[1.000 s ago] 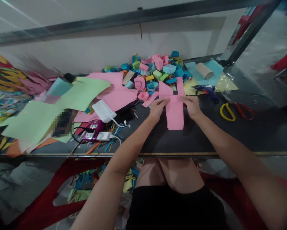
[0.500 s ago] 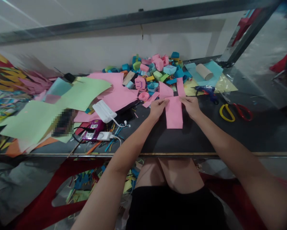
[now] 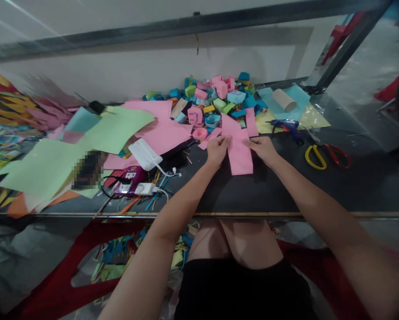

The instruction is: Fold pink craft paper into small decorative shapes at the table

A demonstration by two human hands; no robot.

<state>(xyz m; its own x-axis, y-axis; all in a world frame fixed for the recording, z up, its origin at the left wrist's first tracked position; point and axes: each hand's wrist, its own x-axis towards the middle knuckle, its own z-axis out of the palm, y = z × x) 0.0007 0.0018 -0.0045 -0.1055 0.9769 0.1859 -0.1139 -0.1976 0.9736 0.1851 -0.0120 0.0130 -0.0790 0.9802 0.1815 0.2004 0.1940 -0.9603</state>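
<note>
A pink paper strip lies on the dark table in front of me. My left hand pinches its upper left edge. My right hand grips its upper right edge with curled fingers. Just beyond the strip lie two more pink strips. Behind them sits a heap of small folded paper boxes in pink, blue, green and yellow.
Yellow- and red-handled scissors and a blue glue gun lie to the right, with a cardboard tube on blue paper behind. Green and pink sheets, a white charger and cables cover the left.
Both hands have slid the pink strip a little away from me along the table, and its near end now lies farther from the table's front edge.
</note>
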